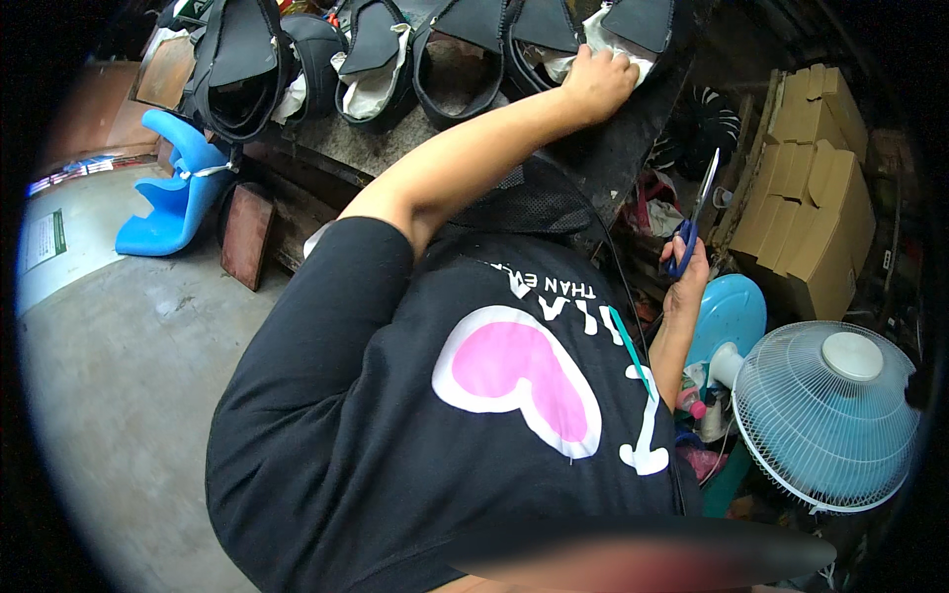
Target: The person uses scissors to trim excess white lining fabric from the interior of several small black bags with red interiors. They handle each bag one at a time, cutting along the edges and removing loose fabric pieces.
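My left arm reaches across my chest to a row of black shoes on a dark workbench (316, 143). At the row's right end my left hand (599, 86) has its fingers curled on crumpled white paper (611, 38) in the opening of a black shoe (641, 22). Its fingertips are partly hidden. Other black shoes (460, 74) stand to the left, some stuffed with white paper. Off to the right, below the bench, my right hand (684, 265) grips blue-handled scissors (704, 193) by the handles, blades pointing up and away from me.
Opened cardboard boxes (806, 222) are stacked at the right. Nearer stands a fan (825, 420) with a pale cage and light-blue blades. A blue plastic chair (176, 193) is on the left floor. A dark cable (615, 247) hangs between bench and shirt.
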The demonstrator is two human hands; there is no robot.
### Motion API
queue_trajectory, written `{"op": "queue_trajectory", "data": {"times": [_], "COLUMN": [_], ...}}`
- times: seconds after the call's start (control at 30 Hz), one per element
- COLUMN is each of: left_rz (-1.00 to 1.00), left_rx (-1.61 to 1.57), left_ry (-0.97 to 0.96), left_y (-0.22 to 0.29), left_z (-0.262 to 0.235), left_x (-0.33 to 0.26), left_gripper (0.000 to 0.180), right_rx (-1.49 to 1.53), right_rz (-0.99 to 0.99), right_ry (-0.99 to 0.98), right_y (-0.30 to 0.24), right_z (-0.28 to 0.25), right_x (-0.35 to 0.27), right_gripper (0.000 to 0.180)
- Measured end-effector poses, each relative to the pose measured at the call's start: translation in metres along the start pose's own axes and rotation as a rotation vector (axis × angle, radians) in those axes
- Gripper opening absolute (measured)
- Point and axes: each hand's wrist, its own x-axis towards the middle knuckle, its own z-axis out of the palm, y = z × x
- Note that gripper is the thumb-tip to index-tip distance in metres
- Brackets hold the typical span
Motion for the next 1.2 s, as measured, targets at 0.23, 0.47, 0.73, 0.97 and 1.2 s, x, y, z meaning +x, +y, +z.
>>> {"op": "queue_trajectory", "data": {"times": [0.23, 0.47, 0.73, 0.97, 1.2], "left_rz": [-0.315, -0.428, -0.694, -0.293, -0.301], "left_rx": [-1.024, -1.666, -0.641, -0.326, -0.081], "left_ry": [0.319, 0.61, 1.338, 0.532, 0.313], "left_y": [-0.04, -0.041, -0.089, -0.103, -0.106], "left_z": [-0.009, -0.101, -0.229, -0.166, -0.129], "left_x": [0.047, 0.035, -0.031, -0.116, -0.141], "left_gripper": [0.017, 0.017, 0.023, 0.016, 0.029], "right_rx": [0.218, 0.166, 0.191, 0.033, -0.487], "right_rz": [0.01, -0.09, -0.205, -0.241, -0.28], "right_ry": [0.015, -0.013, -0.222, -0.112, 0.316], "right_y": [-0.005, -0.03, -0.068, -0.054, -0.031], "right_z": [0.003, 0.049, 0.086, 0.108, 0.14], "right_x": [-0.014, 0.046, 0.073, 0.115, 0.228], "right_gripper": [0.03, 0.038, 0.039, 0.038, 0.039]}}
